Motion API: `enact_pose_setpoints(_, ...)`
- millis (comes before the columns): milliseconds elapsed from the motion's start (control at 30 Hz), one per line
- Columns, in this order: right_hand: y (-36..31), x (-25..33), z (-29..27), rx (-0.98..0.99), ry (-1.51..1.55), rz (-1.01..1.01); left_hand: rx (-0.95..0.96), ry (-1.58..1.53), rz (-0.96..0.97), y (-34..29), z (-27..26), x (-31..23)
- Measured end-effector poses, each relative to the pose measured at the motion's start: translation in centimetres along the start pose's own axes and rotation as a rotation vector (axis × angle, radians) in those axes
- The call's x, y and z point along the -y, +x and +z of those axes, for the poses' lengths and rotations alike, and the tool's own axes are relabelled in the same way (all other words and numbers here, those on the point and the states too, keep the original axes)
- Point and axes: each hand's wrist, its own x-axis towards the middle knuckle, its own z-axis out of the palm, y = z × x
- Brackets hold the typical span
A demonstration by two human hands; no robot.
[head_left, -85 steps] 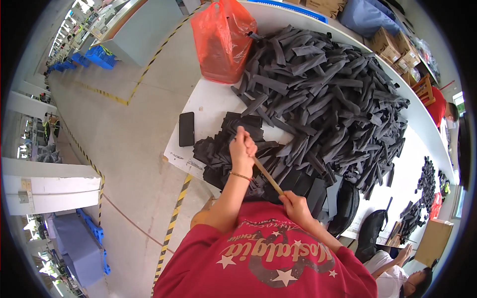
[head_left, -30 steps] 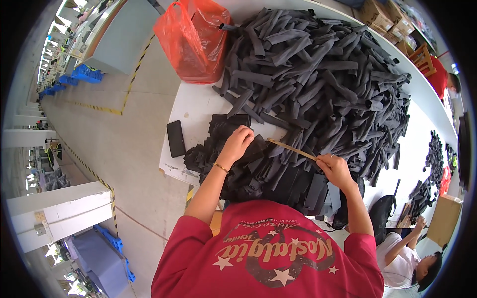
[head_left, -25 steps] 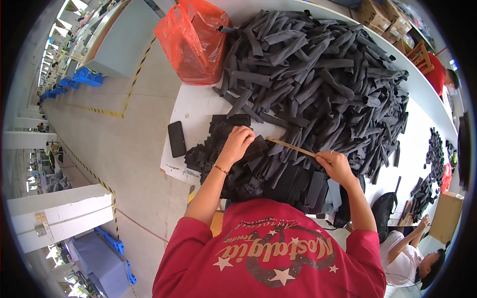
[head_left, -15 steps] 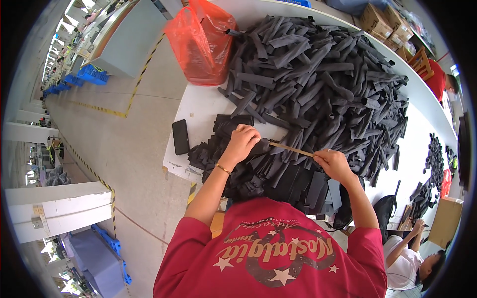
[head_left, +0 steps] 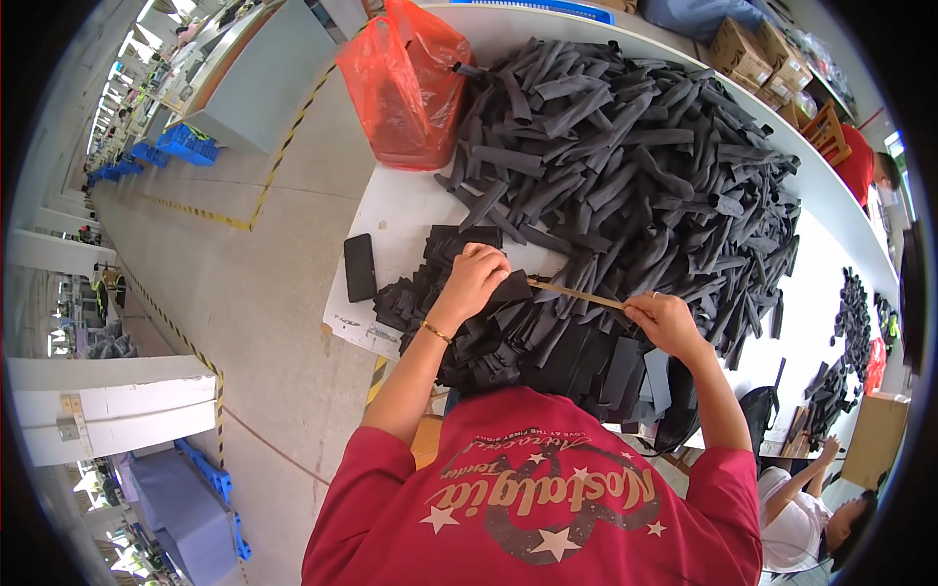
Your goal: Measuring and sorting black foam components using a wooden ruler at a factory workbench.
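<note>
My left hand (head_left: 477,274) is closed in a pinch on a piece of black fabric (head_left: 512,287), above a heap of similar pieces. My right hand (head_left: 660,321) grips one end of a thin, flat tan stick (head_left: 576,292). The stick runs leftward to the fabric at my left hand; whether its far end sits inside the piece is hidden. Beyond my hands, a large pile of black fabric strips (head_left: 635,146), many looking like flattened tubes, covers the white table (head_left: 401,207). Folded black pieces (head_left: 479,356) lie bunched between my forearms.
A black phone (head_left: 360,268) lies at the table's left edge. Behind it stands a red plastic bag (head_left: 405,98). A raised white edge (head_left: 674,57) borders the table's far side. More black pieces (head_left: 852,313) and a seated person in white (head_left: 796,523) are at the right.
Both hands keep nearly the same pose. My right hand sits slightly farther right, and a little more of the stick shows between the hands. The view has shifted slightly.
</note>
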Motion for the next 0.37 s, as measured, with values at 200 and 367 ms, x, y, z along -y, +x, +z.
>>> enact_pose_setpoints(200, 2.2, 2.0, 3.5, 0.028, 0.076, -0.076, 0.013, 0.022, 0.095, 1.0, 1.8, -3.4)
enact_pose_setpoints(367, 3.6, 4.4, 8.9, -0.027, 0.488, -0.012, -0.409, 0.177, 0.153, 0.1, 1.0, -8.8)
